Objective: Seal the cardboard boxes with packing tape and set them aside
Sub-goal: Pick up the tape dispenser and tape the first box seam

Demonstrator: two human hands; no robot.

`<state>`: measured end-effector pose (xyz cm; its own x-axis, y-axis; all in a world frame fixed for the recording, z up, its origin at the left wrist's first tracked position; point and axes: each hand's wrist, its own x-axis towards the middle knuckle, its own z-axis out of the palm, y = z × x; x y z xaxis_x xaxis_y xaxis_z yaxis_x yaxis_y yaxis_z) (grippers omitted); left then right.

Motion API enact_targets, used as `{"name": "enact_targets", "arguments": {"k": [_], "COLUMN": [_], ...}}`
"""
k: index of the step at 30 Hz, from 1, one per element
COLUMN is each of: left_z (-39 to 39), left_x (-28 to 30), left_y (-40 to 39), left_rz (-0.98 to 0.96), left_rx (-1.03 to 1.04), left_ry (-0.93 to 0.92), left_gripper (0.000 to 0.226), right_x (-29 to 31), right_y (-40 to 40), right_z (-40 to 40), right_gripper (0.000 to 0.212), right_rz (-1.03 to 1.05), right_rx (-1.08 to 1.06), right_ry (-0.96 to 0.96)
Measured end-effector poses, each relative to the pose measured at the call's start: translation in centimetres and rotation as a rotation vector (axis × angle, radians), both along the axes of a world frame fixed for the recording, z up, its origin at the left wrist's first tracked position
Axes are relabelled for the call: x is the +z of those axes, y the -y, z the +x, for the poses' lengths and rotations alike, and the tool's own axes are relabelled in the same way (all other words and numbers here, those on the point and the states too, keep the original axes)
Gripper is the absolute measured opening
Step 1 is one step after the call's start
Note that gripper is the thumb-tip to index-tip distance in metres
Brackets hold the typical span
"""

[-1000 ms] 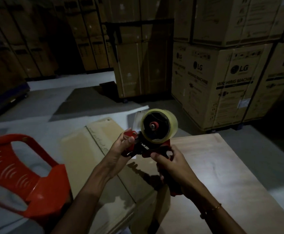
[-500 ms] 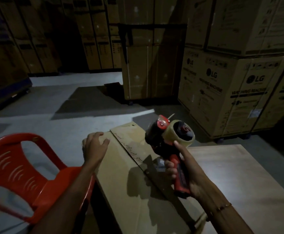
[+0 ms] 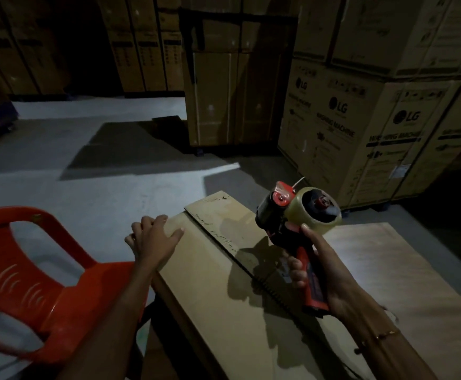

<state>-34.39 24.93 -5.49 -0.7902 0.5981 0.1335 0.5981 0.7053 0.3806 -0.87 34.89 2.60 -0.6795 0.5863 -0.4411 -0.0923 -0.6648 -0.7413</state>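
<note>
Box lies in front of me, flaps down, its centre seam running away from me, with handwriting on the far flap. My left hand rests flat on the far left corner — fingers spread, the tips curling a little over the edge. My right hand grips the red handle of the tape gun, fingers wrapped round it, thumb up against the clear roll — the gun is held above the seam, not touching the cardboard. A red chair stands just beside the box on my left. Stacked cartons rise beyond, on the right.
</note>
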Motion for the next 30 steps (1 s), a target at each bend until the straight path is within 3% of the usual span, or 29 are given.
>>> {"name": "enact_targets", "arguments": {"k": [8,15,21,26,30], "left_z": [7.9,9.9,11.5,11.5,12.3], "left_x": [1.0,0.9,2.7,2.9,1.4], "left_y": [2.4,4.2,3.9,4.0,4.2], "left_rz": [-0.093,-0.021,0.049,-0.021,-0.301], "left_rx": [-0.050,-0.445,-0.556,-0.589,-0.593], "left_ry": [-0.048,0.372,0.534,0.507,0.284], "left_gripper": [0.059,0.085,0.062,0.068,0.081], "right_x": [-1.8,-2.4,-3.0,-3.3,-3.0], "right_y": [-0.9,-0.1,-0.4,-0.9,-1.7], "right_z": [1.5,3.3,4.3,4.4,4.2], "right_gripper": [0.053,0.054,0.064,0.059,0.046], "right_rz": [0.169,0.389,0.500,0.520,0.547], "right_rx": [0.026,-0.003,0.012,0.044,0.068], "right_ry": [0.261,0.260,0.236,0.233,0.260]}}
